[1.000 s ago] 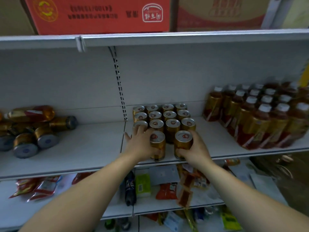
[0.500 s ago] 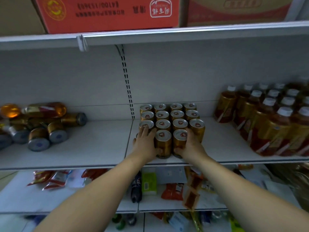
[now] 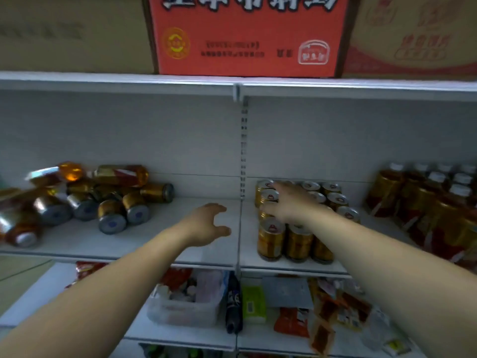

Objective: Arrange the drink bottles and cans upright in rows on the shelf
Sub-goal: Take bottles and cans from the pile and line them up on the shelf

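Several gold cans (image 3: 271,240) stand upright in tight rows on the white shelf (image 3: 160,244), right of its centre post. My right hand (image 3: 291,202) lies over the tops of the middle rows with fingers spread, gripping nothing. My left hand (image 3: 206,224) hovers over bare shelf to the left of the cans, fingers loosely apart and empty. A heap of cans (image 3: 111,215) and amber bottles (image 3: 121,175) lies on its side at the shelf's left end. Upright bottles (image 3: 438,202) with white caps stand in rows at the right.
A red carton (image 3: 247,34) and brown cartons sit on the shelf above. The lower shelf holds a clear plastic bin (image 3: 185,306), snack packets (image 3: 291,321) and a dark folded umbrella (image 3: 233,303). A slotted upright (image 3: 244,151) divides the back wall.
Both hands have let go of the two front cans. My left hand has drawn away leftward over bare shelf and my right hand has risen onto the can tops. The view has swung left.
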`<state>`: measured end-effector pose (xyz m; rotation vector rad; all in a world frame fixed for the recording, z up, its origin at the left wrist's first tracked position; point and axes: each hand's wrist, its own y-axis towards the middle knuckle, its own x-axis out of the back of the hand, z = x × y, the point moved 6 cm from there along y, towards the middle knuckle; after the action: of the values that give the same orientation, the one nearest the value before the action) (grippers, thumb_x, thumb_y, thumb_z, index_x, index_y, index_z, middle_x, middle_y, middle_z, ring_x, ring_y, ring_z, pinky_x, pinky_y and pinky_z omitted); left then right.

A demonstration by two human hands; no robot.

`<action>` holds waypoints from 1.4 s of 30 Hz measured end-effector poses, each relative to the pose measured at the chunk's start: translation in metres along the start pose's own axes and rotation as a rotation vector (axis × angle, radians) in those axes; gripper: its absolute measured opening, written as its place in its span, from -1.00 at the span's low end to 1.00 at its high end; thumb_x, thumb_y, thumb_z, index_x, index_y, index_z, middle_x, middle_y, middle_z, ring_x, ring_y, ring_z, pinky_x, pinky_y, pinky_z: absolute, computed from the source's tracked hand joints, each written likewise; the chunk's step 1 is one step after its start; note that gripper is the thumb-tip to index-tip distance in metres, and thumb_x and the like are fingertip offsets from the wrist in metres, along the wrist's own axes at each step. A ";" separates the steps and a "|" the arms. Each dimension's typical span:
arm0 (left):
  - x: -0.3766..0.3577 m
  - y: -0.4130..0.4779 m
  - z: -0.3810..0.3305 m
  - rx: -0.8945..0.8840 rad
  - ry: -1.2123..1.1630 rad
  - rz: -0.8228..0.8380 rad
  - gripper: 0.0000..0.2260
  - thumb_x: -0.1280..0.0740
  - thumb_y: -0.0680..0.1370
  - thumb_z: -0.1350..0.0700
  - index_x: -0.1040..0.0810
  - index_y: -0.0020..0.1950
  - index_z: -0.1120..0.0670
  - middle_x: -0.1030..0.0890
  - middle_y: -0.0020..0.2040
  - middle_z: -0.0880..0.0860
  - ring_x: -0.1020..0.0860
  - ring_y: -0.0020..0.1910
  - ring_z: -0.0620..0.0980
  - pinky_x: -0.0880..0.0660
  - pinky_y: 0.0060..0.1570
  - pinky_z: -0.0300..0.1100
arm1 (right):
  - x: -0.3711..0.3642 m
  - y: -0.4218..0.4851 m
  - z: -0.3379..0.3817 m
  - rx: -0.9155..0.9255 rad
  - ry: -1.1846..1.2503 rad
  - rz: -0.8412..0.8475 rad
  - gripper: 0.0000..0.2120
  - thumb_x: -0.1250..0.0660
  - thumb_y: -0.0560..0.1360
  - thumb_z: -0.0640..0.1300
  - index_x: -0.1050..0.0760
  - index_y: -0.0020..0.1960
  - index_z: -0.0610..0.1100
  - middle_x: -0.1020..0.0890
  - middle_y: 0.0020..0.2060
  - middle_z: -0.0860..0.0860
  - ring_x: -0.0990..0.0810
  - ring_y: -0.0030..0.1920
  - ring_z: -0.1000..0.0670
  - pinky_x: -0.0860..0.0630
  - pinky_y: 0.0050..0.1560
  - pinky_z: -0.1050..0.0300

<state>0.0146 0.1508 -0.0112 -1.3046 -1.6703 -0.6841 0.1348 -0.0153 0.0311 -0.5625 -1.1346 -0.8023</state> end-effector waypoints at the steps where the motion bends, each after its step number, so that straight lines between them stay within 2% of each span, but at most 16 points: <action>1: 0.011 -0.006 0.021 0.018 0.003 -0.015 -0.39 -0.35 0.51 -0.11 -0.22 0.50 -0.01 -0.19 0.53 0.00 -0.23 0.47 0.01 -0.18 0.40 -0.17 | -0.002 0.007 0.023 0.031 -0.019 -0.005 -0.36 -0.32 0.50 0.19 -0.26 0.48 -0.03 -0.38 0.44 -0.07 -0.41 0.37 -0.13 -0.39 0.29 0.05; 5: 0.053 -0.037 0.108 0.110 0.058 -0.046 -0.40 -0.35 0.50 -0.11 -0.25 0.49 0.00 -0.26 0.50 0.00 -0.30 0.43 0.01 -0.24 0.34 -0.22 | -0.037 0.040 0.116 0.111 -0.042 0.050 -0.28 -0.30 0.51 0.24 -0.18 0.53 -0.07 -0.30 0.48 -0.09 -0.33 0.43 -0.12 -0.31 0.36 0.09; 8: 0.079 -0.061 0.175 0.205 0.037 -0.069 -0.39 -0.36 0.50 -0.10 -0.25 0.49 0.01 -0.30 0.48 0.04 -0.34 0.40 0.05 -0.29 0.30 -0.18 | -0.073 0.058 0.181 0.159 -0.048 0.105 -0.26 -0.28 0.52 0.25 -0.13 0.55 -0.07 -0.25 0.50 -0.08 -0.31 0.44 -0.14 -0.32 0.37 0.02; 12: 0.103 -0.086 0.249 0.321 -0.020 -0.117 -0.41 -0.37 0.49 -0.11 -0.27 0.47 -0.04 -0.36 0.44 0.06 -0.39 0.35 0.07 -0.34 0.22 -0.14 | -0.115 0.078 0.250 0.208 -0.039 0.124 -0.31 -0.32 0.48 0.24 -0.26 0.47 -0.09 -0.38 0.41 -0.15 -0.42 0.35 -0.18 -0.41 0.27 0.01; 16: 0.113 -0.088 0.291 0.413 -0.130 -0.146 -0.43 -0.35 0.51 -0.10 -0.29 0.47 0.02 -0.37 0.43 0.07 -0.38 0.36 0.06 -0.32 0.23 -0.17 | -0.149 0.093 0.288 0.220 -0.023 0.191 -0.30 -0.33 0.51 0.19 -0.20 0.52 -0.08 -0.31 0.46 -0.15 -0.36 0.40 -0.17 -0.37 0.31 0.03; 21: 0.107 -0.060 0.314 0.479 -0.317 -0.165 -0.47 -0.36 0.51 -0.05 -0.32 0.44 0.03 -0.41 0.38 0.10 -0.44 0.28 0.09 -0.38 0.23 -0.12 | -0.184 0.122 0.299 0.181 0.002 0.242 -0.30 -0.34 0.51 0.15 -0.20 0.52 -0.12 -0.32 0.44 -0.16 -0.37 0.39 -0.17 -0.37 0.32 0.03; 24: 0.105 -0.036 0.313 0.468 -0.337 -0.187 -0.53 -0.34 0.53 0.01 -0.34 0.41 0.06 -0.45 0.32 0.10 -0.45 0.24 0.07 -0.35 0.09 -0.18 | -0.197 0.147 0.300 0.154 0.032 0.238 -0.33 -0.31 0.52 0.18 -0.24 0.50 -0.11 -0.35 0.42 -0.15 -0.42 0.34 -0.19 -0.43 0.25 0.00; 26: 0.101 -0.021 0.315 0.482 -0.350 -0.200 -0.47 -0.34 0.52 -0.08 -0.29 0.43 0.06 -0.43 0.32 0.11 -0.46 0.22 0.08 -0.40 0.10 -0.15 | -0.204 0.164 0.303 0.147 0.063 0.232 -0.36 -0.28 0.53 0.19 -0.26 0.48 -0.11 -0.39 0.40 -0.15 -0.44 0.32 -0.19 -0.44 0.23 0.00; 28: 0.095 -0.007 0.319 0.528 -0.371 -0.209 -0.31 -0.30 0.46 -0.27 -0.18 0.47 0.01 -0.39 0.33 0.12 -0.46 0.21 0.13 -0.46 0.16 -0.02 | -0.213 0.183 0.306 0.106 0.114 0.255 -0.36 -0.24 0.55 0.22 -0.26 0.50 -0.11 -0.42 0.40 -0.16 -0.44 0.34 -0.19 -0.42 0.25 0.00; 31: 0.081 0.011 0.332 0.604 -0.439 -0.237 -0.23 -0.27 0.35 -0.41 -0.17 0.44 -0.08 -0.47 0.27 0.10 -0.49 0.17 0.13 -0.50 0.15 0.07 | -0.229 0.207 0.305 0.020 0.201 0.302 -0.32 -0.19 0.53 0.30 -0.30 0.48 -0.13 -0.45 0.38 -0.14 -0.45 0.34 -0.19 -0.41 0.29 0.00; 33: 0.078 0.014 0.334 0.637 -0.550 -0.277 -0.24 -0.36 0.36 -0.32 -0.16 0.45 -0.09 -0.50 0.25 0.09 -0.50 0.14 0.11 -0.53 0.11 0.05 | -0.237 0.215 0.303 -0.012 0.275 0.330 -0.27 -0.23 0.50 0.31 -0.29 0.48 -0.14 -0.43 0.41 -0.13 -0.43 0.36 -0.18 -0.39 0.32 0.00; 35: 0.076 0.013 0.338 0.654 -0.674 -0.283 -0.26 -0.42 0.42 -0.15 -0.12 0.50 -0.07 -0.49 0.26 0.08 -0.52 0.11 0.07 -0.54 0.10 0.00 | -0.240 0.216 0.300 -0.013 0.327 0.348 -0.27 -0.29 0.49 0.28 -0.26 0.50 -0.14 -0.42 0.41 -0.13 -0.42 0.36 -0.18 -0.39 0.30 0.01; 38: 0.072 0.004 0.349 0.613 -0.765 -0.283 -0.23 -0.45 0.42 0.04 -0.09 0.51 -0.07 -0.38 0.22 0.01 -0.48 0.13 0.06 -0.53 0.12 0.02 | -0.243 0.205 0.288 -0.005 0.349 0.370 -0.19 -0.36 0.46 0.25 -0.15 0.55 -0.07 -0.34 0.45 -0.11 -0.36 0.40 -0.18 -0.38 0.32 -0.04; 40: 0.072 -0.008 0.349 0.564 -0.776 -0.315 -0.14 -0.45 0.29 0.02 -0.08 0.50 -0.14 -0.32 0.23 -0.03 -0.49 0.15 0.09 -0.56 0.07 0.06 | -0.240 0.189 0.279 0.022 0.262 0.343 -0.13 -0.39 0.43 0.26 -0.11 0.56 -0.06 -0.28 0.46 -0.10 -0.32 0.41 -0.17 -0.36 0.33 -0.05; 42: 0.070 -0.016 0.348 0.505 -0.741 -0.367 -0.15 -0.39 0.22 -0.05 -0.11 0.47 -0.18 -0.33 0.26 -0.02 -0.50 0.11 0.09 -0.58 0.03 0.08 | -0.237 0.174 0.268 0.022 0.200 0.305 -0.08 -0.43 0.38 0.28 -0.10 0.56 -0.02 -0.26 0.44 -0.10 -0.32 0.39 -0.17 -0.38 0.31 -0.06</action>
<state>-0.1104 0.4692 -0.1069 -0.9287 -2.5097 0.0789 0.0732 0.3549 -0.1007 -0.6049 -0.8479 -0.5675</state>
